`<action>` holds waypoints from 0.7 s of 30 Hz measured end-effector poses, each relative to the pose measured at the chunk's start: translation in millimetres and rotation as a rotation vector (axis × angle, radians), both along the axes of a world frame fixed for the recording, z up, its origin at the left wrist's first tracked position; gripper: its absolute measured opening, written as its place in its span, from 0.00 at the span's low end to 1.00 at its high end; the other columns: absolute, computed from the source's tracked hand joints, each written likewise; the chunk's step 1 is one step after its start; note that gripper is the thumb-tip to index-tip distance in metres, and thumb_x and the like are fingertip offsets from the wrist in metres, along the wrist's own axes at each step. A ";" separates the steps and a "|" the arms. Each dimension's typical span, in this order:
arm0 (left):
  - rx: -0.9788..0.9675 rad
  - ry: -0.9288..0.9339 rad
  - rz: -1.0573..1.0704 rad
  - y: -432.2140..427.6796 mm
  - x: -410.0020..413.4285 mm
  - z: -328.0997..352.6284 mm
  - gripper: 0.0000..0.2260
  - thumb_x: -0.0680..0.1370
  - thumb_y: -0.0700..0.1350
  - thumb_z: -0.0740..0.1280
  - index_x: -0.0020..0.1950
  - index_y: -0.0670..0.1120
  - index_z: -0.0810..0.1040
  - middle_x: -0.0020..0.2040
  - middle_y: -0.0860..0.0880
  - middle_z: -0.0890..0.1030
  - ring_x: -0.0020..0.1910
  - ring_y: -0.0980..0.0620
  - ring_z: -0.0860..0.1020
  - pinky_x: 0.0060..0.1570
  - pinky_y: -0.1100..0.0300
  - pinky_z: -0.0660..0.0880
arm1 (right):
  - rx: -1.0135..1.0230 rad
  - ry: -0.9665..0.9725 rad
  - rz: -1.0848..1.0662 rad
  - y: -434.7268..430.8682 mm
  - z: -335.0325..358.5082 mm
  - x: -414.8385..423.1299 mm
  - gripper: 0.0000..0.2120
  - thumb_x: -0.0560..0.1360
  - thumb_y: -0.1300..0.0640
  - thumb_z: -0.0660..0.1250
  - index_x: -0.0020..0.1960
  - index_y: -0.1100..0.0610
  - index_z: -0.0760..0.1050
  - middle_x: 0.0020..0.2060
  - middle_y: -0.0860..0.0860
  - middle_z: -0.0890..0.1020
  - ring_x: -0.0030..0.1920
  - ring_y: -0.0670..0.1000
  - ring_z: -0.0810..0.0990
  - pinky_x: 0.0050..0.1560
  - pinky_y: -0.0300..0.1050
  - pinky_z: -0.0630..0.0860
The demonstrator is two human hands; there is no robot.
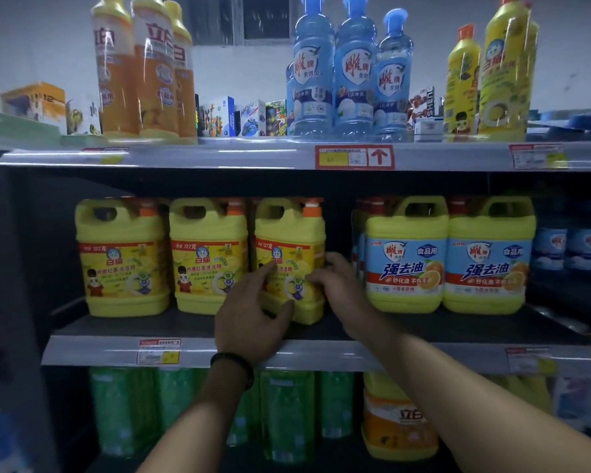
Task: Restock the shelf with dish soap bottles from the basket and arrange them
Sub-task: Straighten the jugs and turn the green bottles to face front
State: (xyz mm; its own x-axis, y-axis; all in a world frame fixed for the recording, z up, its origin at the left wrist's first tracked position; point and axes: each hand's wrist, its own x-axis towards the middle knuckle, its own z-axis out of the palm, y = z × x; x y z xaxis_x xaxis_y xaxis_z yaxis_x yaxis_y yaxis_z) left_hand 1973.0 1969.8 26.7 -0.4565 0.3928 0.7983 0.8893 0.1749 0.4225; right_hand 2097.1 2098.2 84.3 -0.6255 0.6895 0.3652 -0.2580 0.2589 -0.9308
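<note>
Middle shelf, yellow soap jugs upright

Three dish soap jugs stand in a row on the middle shelf; two more jugs stand to their right, across a gap.

Views: one, a wide-angle camera worn on the person's head.
Standpoint: directly in front of the shelves, at about the height of the top shelf, whose front edge crosses the upper third of the frame.
Facing: forward and slightly down; the middle shelf shows its board from above, and green bottles fill the lower left.
Nearness: within arm's reach; both forearms enter from the bottom edge, and the left hand and right hand meet on a yellow jug at centre frame.
Lens: shelf edges bow; the corners blur.
</note>
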 end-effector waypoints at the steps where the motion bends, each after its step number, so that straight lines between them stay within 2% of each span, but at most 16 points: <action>1: -0.006 -0.018 -0.006 -0.3 0.7 1.2 0.34 0.74 0.69 0.66 0.79 0.63 0.66 0.69 0.59 0.78 0.65 0.54 0.77 0.57 0.50 0.81 | 0.015 0.027 -0.006 -6.0 -2.8 2.3 0.13 0.76 0.66 0.70 0.59 0.57 0.77 0.51 0.54 0.84 0.51 0.49 0.85 0.49 0.46 0.81; 3: -0.005 -0.057 -0.039 -2.2 2.4 3.0 0.38 0.72 0.75 0.64 0.80 0.64 0.64 0.69 0.60 0.79 0.62 0.55 0.80 0.53 0.51 0.82 | 0.084 0.084 0.007 -17.9 -10.5 8.1 0.13 0.74 0.63 0.70 0.58 0.57 0.76 0.49 0.54 0.83 0.48 0.45 0.84 0.46 0.44 0.81; 5: 0.004 -0.076 -0.094 -6.3 4.6 4.4 0.39 0.72 0.77 0.63 0.80 0.64 0.64 0.67 0.62 0.80 0.59 0.58 0.81 0.51 0.54 0.81 | 0.194 0.106 -0.002 -25.9 -20.3 12.6 0.15 0.69 0.57 0.69 0.56 0.52 0.77 0.54 0.56 0.81 0.54 0.47 0.83 0.52 0.48 0.83; 6: -0.004 -0.070 -0.116 -8.2 5.6 4.9 0.39 0.72 0.77 0.64 0.80 0.64 0.64 0.66 0.62 0.79 0.58 0.59 0.80 0.50 0.55 0.81 | 0.244 0.099 -0.015 -28.0 -24.6 13.8 0.16 0.69 0.57 0.69 0.57 0.50 0.78 0.58 0.57 0.79 0.57 0.47 0.82 0.53 0.48 0.82; 9: -0.035 -0.038 -0.117 -10.8 8.4 5.6 0.39 0.70 0.75 0.69 0.79 0.63 0.66 0.63 0.62 0.77 0.55 0.62 0.77 0.50 0.60 0.77 | 0.341 0.065 -0.068 -26.8 -33.6 14.7 0.21 0.72 0.70 0.68 0.61 0.52 0.78 0.61 0.55 0.75 0.59 0.42 0.79 0.49 0.32 0.77; 11: -0.028 -0.099 -0.106 -9.8 7.8 6.5 0.40 0.67 0.74 0.71 0.76 0.62 0.68 0.62 0.64 0.78 0.54 0.62 0.78 0.51 0.60 0.77 | 0.388 0.039 -0.097 -24.9 -35.0 16.2 0.23 0.74 0.72 0.67 0.64 0.53 0.79 0.61 0.53 0.76 0.59 0.40 0.79 0.51 0.29 0.75; 14: -0.030 -0.180 -0.124 -6.9 -1.9 4.9 0.36 0.69 0.73 0.72 0.73 0.61 0.70 0.60 0.62 0.84 0.54 0.60 0.83 0.52 0.54 0.82 | 0.445 0.002 -0.086 -14.3 -34.9 18.7 0.24 0.76 0.71 0.65 0.66 0.51 0.80 0.61 0.50 0.77 0.59 0.37 0.78 0.57 0.32 0.76; 16: -0.035 -0.203 -0.155 -5.4 -8.0 3.4 0.31 0.73 0.69 0.71 0.72 0.61 0.71 0.59 0.63 0.84 0.55 0.59 0.83 0.52 0.53 0.82 | 0.528 -0.023 -0.137 -1.8 -35.5 16.2 0.22 0.77 0.69 0.66 0.65 0.49 0.81 0.60 0.50 0.78 0.59 0.39 0.79 0.60 0.39 0.79; 18: 0.008 -0.152 -0.149 -4.8 -7.4 2.4 0.27 0.76 0.64 0.73 0.71 0.58 0.72 0.60 0.60 0.82 0.56 0.57 0.81 0.52 0.55 0.79 | 0.600 -0.042 -0.252 12.5 -35.7 7.7 0.18 0.78 0.62 0.70 0.65 0.48 0.78 0.60 0.52 0.78 0.59 0.43 0.79 0.61 0.50 0.81; 20: 0.082 -0.041 -0.097 -3.6 -5.7 -0.5 0.27 0.77 0.58 0.76 0.72 0.52 0.73 0.61 0.54 0.78 0.58 0.55 0.76 0.54 0.58 0.75 | 0.587 -0.109 -0.326 21.3 -34.6 -0.6 0.26 0.76 0.53 0.74 0.71 0.45 0.71 0.62 0.52 0.76 0.61 0.48 0.77 0.61 0.53 0.80; 21: 0.118 -0.018 -0.075 -3.0 -4.6 -1.5 0.28 0.76 0.55 0.77 0.73 0.50 0.72 0.61 0.53 0.76 0.58 0.55 0.74 0.55 0.60 0.74 | 0.569 -0.135 -0.331 22.8 -33.0 -3.0 0.31 0.75 0.51 0.75 0.74 0.43 0.67 0.64 0.52 0.75 0.63 0.48 0.76 0.62 0.49 0.78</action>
State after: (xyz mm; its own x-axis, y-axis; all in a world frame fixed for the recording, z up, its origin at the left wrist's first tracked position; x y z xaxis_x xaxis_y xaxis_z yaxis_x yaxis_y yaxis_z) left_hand 1968.4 1966.8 25.3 -0.4438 0.3303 0.8330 0.8902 0.0562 0.4520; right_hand 2094.1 2121.0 51.4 -0.4802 0.5759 0.6616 0.0288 0.7642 -0.6443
